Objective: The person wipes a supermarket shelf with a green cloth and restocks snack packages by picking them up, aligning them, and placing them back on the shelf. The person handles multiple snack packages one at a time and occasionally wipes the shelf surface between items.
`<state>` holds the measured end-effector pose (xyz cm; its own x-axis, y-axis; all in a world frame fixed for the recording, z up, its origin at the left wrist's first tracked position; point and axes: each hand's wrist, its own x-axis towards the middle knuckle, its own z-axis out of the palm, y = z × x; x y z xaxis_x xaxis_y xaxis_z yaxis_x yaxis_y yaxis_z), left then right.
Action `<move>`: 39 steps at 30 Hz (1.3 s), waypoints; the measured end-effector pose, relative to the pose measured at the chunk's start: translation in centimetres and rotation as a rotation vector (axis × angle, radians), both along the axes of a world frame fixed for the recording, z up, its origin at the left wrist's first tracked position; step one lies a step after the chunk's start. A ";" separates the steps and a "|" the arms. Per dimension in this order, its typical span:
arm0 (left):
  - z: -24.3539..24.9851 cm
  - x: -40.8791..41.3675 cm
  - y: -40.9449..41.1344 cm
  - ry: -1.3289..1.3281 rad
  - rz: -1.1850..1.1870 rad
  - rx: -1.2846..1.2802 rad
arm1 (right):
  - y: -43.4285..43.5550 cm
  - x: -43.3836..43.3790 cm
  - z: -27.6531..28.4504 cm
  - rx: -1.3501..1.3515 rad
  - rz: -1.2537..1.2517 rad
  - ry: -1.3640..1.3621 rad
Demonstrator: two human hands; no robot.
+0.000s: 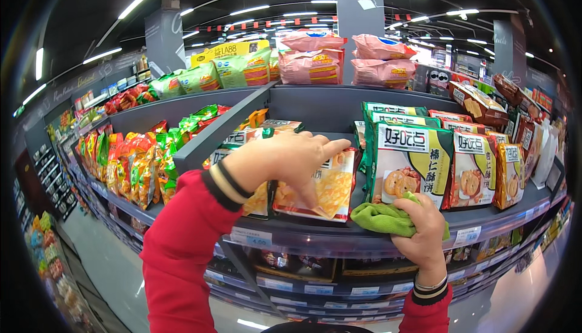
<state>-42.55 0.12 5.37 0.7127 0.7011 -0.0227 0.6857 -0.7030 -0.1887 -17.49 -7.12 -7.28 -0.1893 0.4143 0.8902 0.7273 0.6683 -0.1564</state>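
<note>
My left hand (pixel 295 160) reaches over a packet with a yellow flaky pastry picture (pixel 334 187) near the shelf's front edge; its fingers are spread, and whether they press on the packet I cannot tell. My right hand (pixel 420 228) is closed on a crumpled green cloth (pixel 384 218) at the front edge. Behind the cloth stands a green biscuit packet (pixel 411 151), upright, with more of its kind behind. Red biscuit packets (pixel 473 169) and an orange one (pixel 510 176) are to its right. Part of another pastry packet (pixel 258 201) shows under my left wrist.
A grey divider (pixel 223 128) rises left of the packets, with orange and green snack bags (pixel 141 164) beyond it. Pink bags (pixel 311 64) are stacked above the back panel. A clear price rail (pixel 318 239) runs along the front, above lower stocked shelves.
</note>
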 end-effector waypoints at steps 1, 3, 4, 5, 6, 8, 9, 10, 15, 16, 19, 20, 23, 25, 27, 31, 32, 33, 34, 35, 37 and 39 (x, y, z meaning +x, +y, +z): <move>0.2 -0.2 -0.4 -0.015 -0.044 0.068 | 0.0 0.2 0.0 -0.008 -0.006 0.004; 0.4 -0.8 -1.0 -0.050 -0.125 0.203 | -0.1 0.4 0.0 -0.013 -0.018 0.006; 0.7 -0.9 -1.5 -0.087 -0.105 0.192 | -0.1 0.4 -0.1 -0.011 -0.027 0.005; 0.7 -1.2 -1.4 -0.103 -0.096 0.171 | 0.0 0.4 -0.2 -0.009 -0.030 0.000; 0.7 -1.5 -1.3 -0.118 -0.088 0.149 | 0.1 0.4 -0.2 -0.013 -0.022 0.007; 0.6 -2.0 -0.9 -0.188 -0.111 0.127 | 0.1 0.4 -0.2 -0.021 -0.014 0.014; 0.7 -2.1 -0.8 -0.194 -0.122 0.092 | 0.1 0.4 -0.3 -0.016 -0.018 0.011; 0.9 -2.2 -0.7 -0.199 -0.133 0.058 | 0.1 0.4 -0.3 -0.013 -0.022 0.009; 1.6 -2.5 0.3 -0.336 -0.105 -0.238 | 0.1 0.8 -0.5 -0.001 -0.029 -0.017; 1.9 -2.2 0.1 -0.348 -0.063 -0.241 | 0.1 0.9 -0.6 0.006 -0.030 -0.020; 1.8 -2.0 0.8 -0.323 -0.116 -0.262 | 0.3 0.9 -0.8 0.026 -0.026 -0.020; 1.9 -1.7 0.6 -0.338 0.030 -0.323 | 0.3 0.9 -0.8 0.032 -0.023 -0.020; 2.6 -2.1 0.8 -0.375 -0.081 -0.282 | 0.2 1.0 -0.9 0.041 -0.031 -0.016; 2.7 -2.4 0.6 -0.562 -0.099 -0.214 | 0.2 0.9 -0.9 0.038 -0.019 0.004; 3.1 -2.9 0.6 -0.700 -0.171 -0.117 | 0.2 0.9 -0.9 0.047 -0.017 0.012; 4.6 -3.5 -0.5 -1.035 -0.133 -0.120 | 0.1 0.6 -0.9 0.099 -0.042 0.016; 5.0 -3.6 -0.9 -1.093 -0.125 -0.198 | 0.1 0.6 -1.0 0.116 -0.049 0.020; 5.1 -3.6 -1.2 -1.092 -0.077 -0.266 | 0.3 0.7 -1.2 0.129 -0.031 0.064; 5.2 -3.5 -1.6 -1.090 -0.030 -0.333 | 0.4 0.8 -1.5 0.141 -0.011 0.109; 5.3 -3.3 -2.1 -1.087 0.018 -0.400 | 0.5 1.0 -1.7 0.154 0.009 0.154; 4.5 -2.6 -2.7 -1.011 0.018 -0.427 | 0.1 1.1 -2.2 0.206 0.044 0.360; 3.2 -2.1 -2.4 -0.993 -0.005 -0.481 | -0.1 0.8 -2.4 0.254 0.084 0.678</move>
